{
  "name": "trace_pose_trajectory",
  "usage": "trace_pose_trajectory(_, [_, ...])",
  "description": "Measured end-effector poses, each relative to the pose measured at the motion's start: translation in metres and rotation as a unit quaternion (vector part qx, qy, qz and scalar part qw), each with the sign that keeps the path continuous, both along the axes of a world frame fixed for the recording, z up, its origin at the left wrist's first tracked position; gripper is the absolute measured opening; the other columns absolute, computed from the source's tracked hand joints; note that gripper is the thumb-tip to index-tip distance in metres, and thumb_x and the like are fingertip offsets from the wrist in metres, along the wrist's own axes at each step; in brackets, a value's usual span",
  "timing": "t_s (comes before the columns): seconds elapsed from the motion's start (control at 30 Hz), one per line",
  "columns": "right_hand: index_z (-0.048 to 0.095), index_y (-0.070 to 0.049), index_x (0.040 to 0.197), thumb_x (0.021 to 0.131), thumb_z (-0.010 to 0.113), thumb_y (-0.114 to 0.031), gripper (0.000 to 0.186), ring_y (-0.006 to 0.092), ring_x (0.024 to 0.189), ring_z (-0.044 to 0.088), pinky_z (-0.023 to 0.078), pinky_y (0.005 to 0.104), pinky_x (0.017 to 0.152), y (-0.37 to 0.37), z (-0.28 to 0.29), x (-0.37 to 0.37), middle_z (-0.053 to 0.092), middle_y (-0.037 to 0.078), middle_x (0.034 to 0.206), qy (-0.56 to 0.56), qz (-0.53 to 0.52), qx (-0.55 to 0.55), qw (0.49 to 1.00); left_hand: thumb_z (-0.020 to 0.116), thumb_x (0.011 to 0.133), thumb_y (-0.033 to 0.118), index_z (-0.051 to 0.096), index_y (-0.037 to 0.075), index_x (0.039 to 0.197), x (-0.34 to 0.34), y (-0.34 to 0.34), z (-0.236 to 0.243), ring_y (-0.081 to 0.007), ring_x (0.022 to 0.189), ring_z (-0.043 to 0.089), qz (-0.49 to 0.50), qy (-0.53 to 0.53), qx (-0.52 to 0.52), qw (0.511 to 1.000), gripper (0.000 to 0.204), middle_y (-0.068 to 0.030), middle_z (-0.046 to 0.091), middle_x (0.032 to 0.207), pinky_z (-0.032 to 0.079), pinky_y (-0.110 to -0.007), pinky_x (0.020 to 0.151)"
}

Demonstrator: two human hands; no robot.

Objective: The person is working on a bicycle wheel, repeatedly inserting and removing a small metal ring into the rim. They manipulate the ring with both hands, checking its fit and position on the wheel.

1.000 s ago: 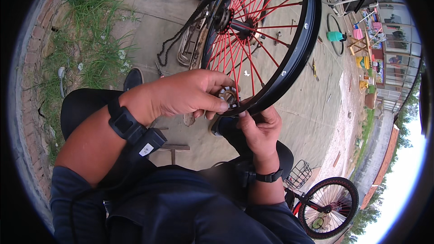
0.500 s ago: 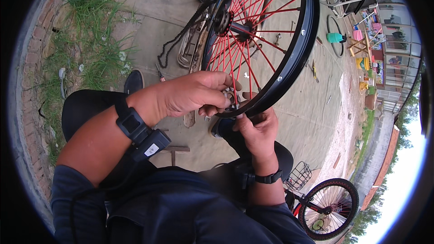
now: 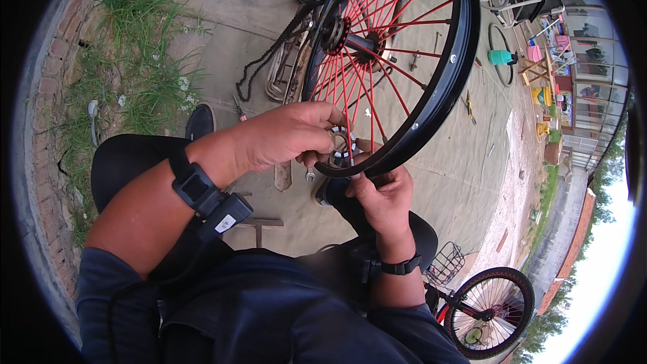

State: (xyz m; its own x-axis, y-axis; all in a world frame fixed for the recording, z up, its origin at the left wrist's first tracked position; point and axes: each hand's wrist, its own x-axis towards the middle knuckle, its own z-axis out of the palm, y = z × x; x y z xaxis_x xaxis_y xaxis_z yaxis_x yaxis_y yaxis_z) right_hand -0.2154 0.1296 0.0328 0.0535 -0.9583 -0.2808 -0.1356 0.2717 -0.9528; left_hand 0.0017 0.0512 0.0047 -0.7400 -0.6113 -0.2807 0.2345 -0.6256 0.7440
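A bicycle wheel with a black rim (image 3: 457, 61), red spokes and a dark hub (image 3: 362, 43) stands tilted in front of me. At the rim's near end, my left hand (image 3: 290, 136) pinches a round, notched spoke wrench (image 3: 342, 141) set against a spoke close to the rim. Its lower fingers are partly hidden. My right hand (image 3: 384, 199) grips the same part of the rim from below and right, thumb on the inner edge, some fingers behind it. Dark straps circle both wrists.
A bicycle chain (image 3: 253, 74) hangs left of the wheel. A screwdriver (image 3: 239, 109), a combination wrench (image 3: 310, 175) and yellow-handled pliers (image 3: 470, 106) lie about the ground. Grass (image 3: 138, 61) grows at left; another bicycle wheel (image 3: 492, 311) is at lower right.
The spoke wrench shows more fully now, as my left fingers have shifted slightly left around it. The wheel has moved a little to the right. My right hand stays at the rim.
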Motion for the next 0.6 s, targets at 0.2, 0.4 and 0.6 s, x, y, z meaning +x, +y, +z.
trace_pose_trajectory(0.2, [0.062, 0.0, 0.13, 0.091, 0.073, 0.006, 0.042, 0.0037, 0.071, 0.061, 0.049, 0.0206, 0.061, 0.0003, 0.0009, 0.0014, 0.067, -0.001, 0.09, 0.0, -0.004, 0.008, 1.0, 0.056, 0.091, 0.003, 0.053, -0.002, 0.138, 0.0049, 0.0004, -0.0054, -0.0103, 0.078, 0.057, -0.012, -0.004, -0.033, 0.999, 0.047, -0.003, 0.062, 0.096, 0.048, -0.026, 0.068])
trace_pose_trajectory(0.4, [0.062, 0.0, 0.131, 0.091, 0.071, 0.008, 0.041, 0.0046, 0.069, 0.061, 0.049, 0.0213, 0.06, 0.0004, 0.0012, 0.0019, 0.066, 0.0, 0.089, -0.003, -0.002, 0.006, 1.0, 0.056, 0.091, 0.002, 0.053, -0.002, 0.138, 0.0074, 0.0008, -0.0027, -0.0106, 0.078, 0.057, -0.003, -0.005, -0.031, 0.999, 0.047, -0.0027, 0.062, 0.097, 0.048, -0.026, 0.07])
trace_pose_trajectory(0.6, [0.061, 0.0, 0.131, 0.091, 0.07, 0.008, 0.041, 0.0054, 0.069, 0.062, 0.05, 0.0219, 0.06, 0.0007, 0.0014, 0.0024, 0.067, 0.0, 0.089, -0.008, 0.0, 0.001, 1.0, 0.056, 0.092, 0.003, 0.054, -0.001, 0.139, 0.0095, -0.0004, -0.0058, -0.01, 0.078, 0.057, -0.014, -0.013, -0.048, 0.999, 0.047, -0.0017, 0.063, 0.096, 0.048, -0.026, 0.07])
